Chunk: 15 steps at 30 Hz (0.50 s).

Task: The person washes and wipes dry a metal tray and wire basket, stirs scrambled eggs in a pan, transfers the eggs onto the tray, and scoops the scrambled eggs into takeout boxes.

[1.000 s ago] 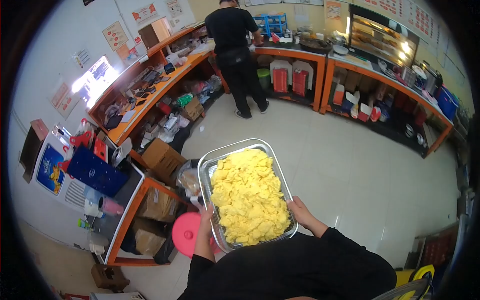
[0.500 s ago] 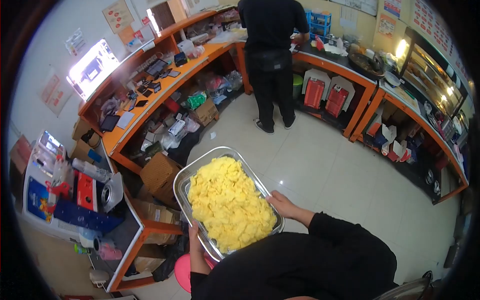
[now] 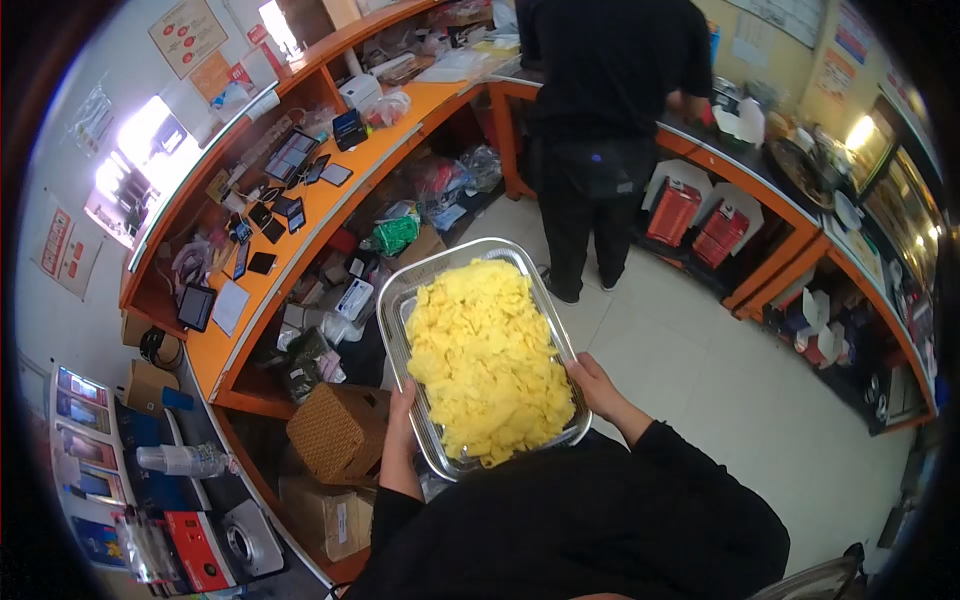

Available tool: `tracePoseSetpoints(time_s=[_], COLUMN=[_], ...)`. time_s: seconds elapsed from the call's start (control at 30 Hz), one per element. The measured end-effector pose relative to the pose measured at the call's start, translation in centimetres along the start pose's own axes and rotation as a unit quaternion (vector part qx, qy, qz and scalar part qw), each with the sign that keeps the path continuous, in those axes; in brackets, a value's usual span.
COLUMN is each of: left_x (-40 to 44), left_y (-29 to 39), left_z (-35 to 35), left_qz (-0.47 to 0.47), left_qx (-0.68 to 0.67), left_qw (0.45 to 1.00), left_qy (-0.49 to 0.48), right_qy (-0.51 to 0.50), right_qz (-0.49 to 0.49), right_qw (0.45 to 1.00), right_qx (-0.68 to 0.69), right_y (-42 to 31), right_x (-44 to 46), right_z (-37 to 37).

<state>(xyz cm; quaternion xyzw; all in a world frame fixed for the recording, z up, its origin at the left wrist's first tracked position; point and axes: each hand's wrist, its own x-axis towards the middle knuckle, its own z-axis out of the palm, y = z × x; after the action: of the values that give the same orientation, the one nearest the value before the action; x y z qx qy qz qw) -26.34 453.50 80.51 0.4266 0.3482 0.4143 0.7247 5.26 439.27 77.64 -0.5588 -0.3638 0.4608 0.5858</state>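
Observation:
Between my two hands is a rectangular metal tray (image 3: 397, 290) with small holes in its walls. A large heap of crumbly yellow food (image 3: 490, 360), which I cannot name for sure, fills most of it. My left hand (image 3: 401, 410) is closed on the tray's left rim. On the opposite rim, my right hand (image 3: 597, 388) grips with the thumb on top. The tray is held in front of my body, above the floor. The fingers under the tray are hidden from view.
Ahead stands a person in black (image 3: 610, 130) at the far counter. An orange counter (image 3: 365, 160) with phones and papers curves along the left. A brown woven box (image 3: 338, 432) sits below it. Red boxes (image 3: 675, 210) fill a shelf on the right, near a lit display case (image 3: 890, 170).
I have moved forward with the tray, so the counters and the person ahead look nearer. The tray appears higher and further right in view. Both hands keep their hold on it.

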Motion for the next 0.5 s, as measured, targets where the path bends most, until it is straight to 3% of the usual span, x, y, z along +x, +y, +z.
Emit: tracePoseSetpoints(time_s=[0.17, 0.5], left_x=[12.1, 28.3], left_y=[6.9, 15.0], left_z=[0.5, -5.4], left_qz=[0.036, 0.053], left_qx=[0.002, 0.015], left_qw=[0.999, 0.985], left_qy=[0.031, 0.165], right_qy=[-0.071, -0.142], right_qz=[-0.02, -0.031], right_qw=[0.996, 0.988], right_qx=[-0.045, -0.056], right_y=[-3.7, -8.8], right_x=[17.7, 41.1], right_z=[2.3, 9.5])
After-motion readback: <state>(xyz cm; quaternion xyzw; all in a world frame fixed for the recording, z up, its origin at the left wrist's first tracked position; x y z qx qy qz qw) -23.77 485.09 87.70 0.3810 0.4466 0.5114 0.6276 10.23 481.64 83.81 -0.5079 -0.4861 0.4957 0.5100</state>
